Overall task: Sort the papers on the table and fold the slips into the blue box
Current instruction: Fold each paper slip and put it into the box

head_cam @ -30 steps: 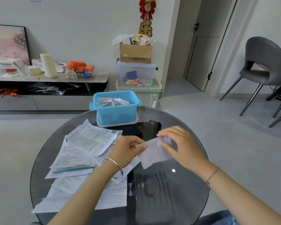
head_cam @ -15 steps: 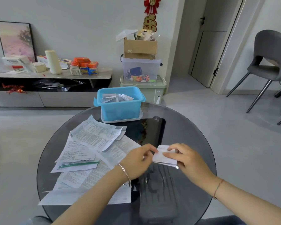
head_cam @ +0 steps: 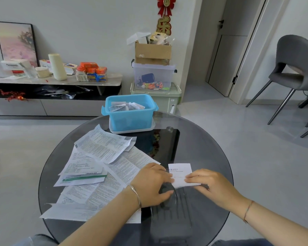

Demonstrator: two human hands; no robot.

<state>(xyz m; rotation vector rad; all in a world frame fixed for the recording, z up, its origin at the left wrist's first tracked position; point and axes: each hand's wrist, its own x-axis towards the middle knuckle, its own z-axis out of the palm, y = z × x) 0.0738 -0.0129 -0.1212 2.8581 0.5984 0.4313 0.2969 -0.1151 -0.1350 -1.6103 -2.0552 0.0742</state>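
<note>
A small white folded slip (head_cam: 180,172) lies on the round dark glass table (head_cam: 212,153) in front of me. My left hand (head_cam: 152,183) pinches its left edge and my right hand (head_cam: 210,183) pinches its right lower edge, both pressing it onto the glass. The blue box (head_cam: 130,116) stands at the table's far side on a white lid, with several folded slips (head_cam: 126,106) inside. A spread of printed papers (head_cam: 100,160) covers the table's left half, beside my left hand.
A low sideboard (head_cam: 60,80) with boxes and packets runs along the back wall. Stacked storage bins and a cardboard box (head_cam: 153,52) stand behind the table. A grey chair (head_cam: 295,68) is at the right, near a door.
The slip was held up unfolded a second ago; it is now folded smaller and pressed down on the glass. Both hands came lower and nearer to me.
</note>
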